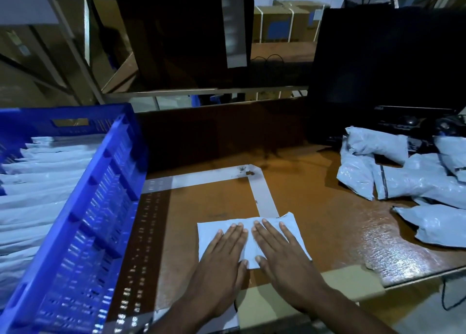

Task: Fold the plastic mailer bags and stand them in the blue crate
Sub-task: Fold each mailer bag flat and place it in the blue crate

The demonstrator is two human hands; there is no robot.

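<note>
Left hand (pixel 222 263): lies flat on the folded bag, palm down, fingers straight and together; grip released, nothing grasped.
Right hand (pixel 285 260): flat on the same bag just beside the left, fingers straight and slightly spread, thumb out at the bag's near edge; grip released as well.
Folded bag (pixel 290 224): a white rectangle lying on the surface under both hands, its far right corner over the end of a tape strip.
Crate (pixel 83 222): blue, slotted walls, standing at the left on the surface; apart from the folded bag.
Bags in crate (pixel 42 179): white folded mailers stood on edge in a row, filling the visible part.
Loose bags (pixel 413 177): a crumpled grey-white heap at the right on the surface, well apart from the hands.
Tape (pixel 262 195): white strips forming a corner on the brown surface (pixel 322 207), beyond the folded bag.
Monitor (pixel 388 68): dark screen standing at the far right, behind the loose bags.
</note>
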